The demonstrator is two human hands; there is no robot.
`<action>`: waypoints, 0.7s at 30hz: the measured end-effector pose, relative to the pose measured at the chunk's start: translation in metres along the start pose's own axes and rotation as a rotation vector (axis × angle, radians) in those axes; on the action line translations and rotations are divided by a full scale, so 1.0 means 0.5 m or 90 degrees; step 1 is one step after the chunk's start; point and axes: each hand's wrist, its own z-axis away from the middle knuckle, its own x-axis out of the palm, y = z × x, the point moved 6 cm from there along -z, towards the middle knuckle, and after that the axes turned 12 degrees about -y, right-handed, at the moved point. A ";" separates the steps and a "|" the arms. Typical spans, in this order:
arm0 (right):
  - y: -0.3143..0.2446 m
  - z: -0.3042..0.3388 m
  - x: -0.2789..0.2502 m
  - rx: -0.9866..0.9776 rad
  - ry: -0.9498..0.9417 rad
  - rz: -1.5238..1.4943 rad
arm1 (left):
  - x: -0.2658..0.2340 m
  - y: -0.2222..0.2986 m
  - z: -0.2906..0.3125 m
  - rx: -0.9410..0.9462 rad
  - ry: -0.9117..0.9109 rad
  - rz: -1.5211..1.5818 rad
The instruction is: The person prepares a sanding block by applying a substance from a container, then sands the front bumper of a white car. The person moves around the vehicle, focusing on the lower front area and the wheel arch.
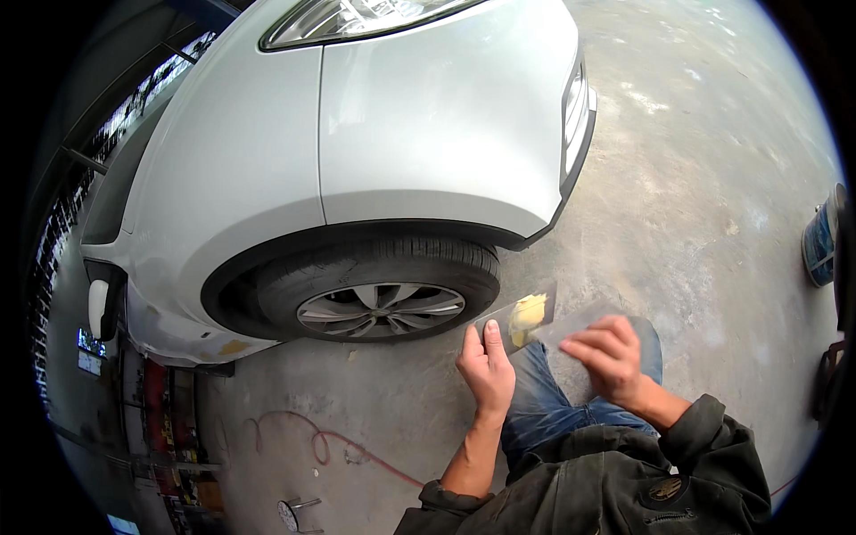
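My left hand (487, 374) grips a thin flat putty board (506, 321) at its near left corner, thumb on top. A lump of pale yellow putty (528, 314) lies on the board. My right hand (610, 355) pinches a translucent, greyish flat spreader (575, 323), slightly smeared by motion. Its edge points toward the putty; whether it touches the board I cannot tell. Both hands are above my knees, just right of the front wheel (383, 308) of a white car (419, 125). On the car's lower side, behind that wheel, sits a yellowish patch (234, 347) on a greyish area.
A red hose (357, 446) curls over the concrete floor (695, 178) at the lower left. Near it stands a small metal-legged object (288, 515). A blue bucket (818, 248) stands at the far right. The car's side mirror (100, 299) juts out at left.
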 end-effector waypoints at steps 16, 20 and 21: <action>0.014 -0.042 -0.023 0.052 -0.003 0.059 | 0.030 -0.006 0.007 -0.028 -0.080 -0.010; -0.035 0.010 0.044 -0.014 -0.076 -0.029 | 0.027 -0.008 0.006 -0.021 -0.031 0.020; -0.032 0.011 0.041 -0.022 -0.083 -0.043 | 0.018 -0.007 0.006 -0.031 -0.021 0.019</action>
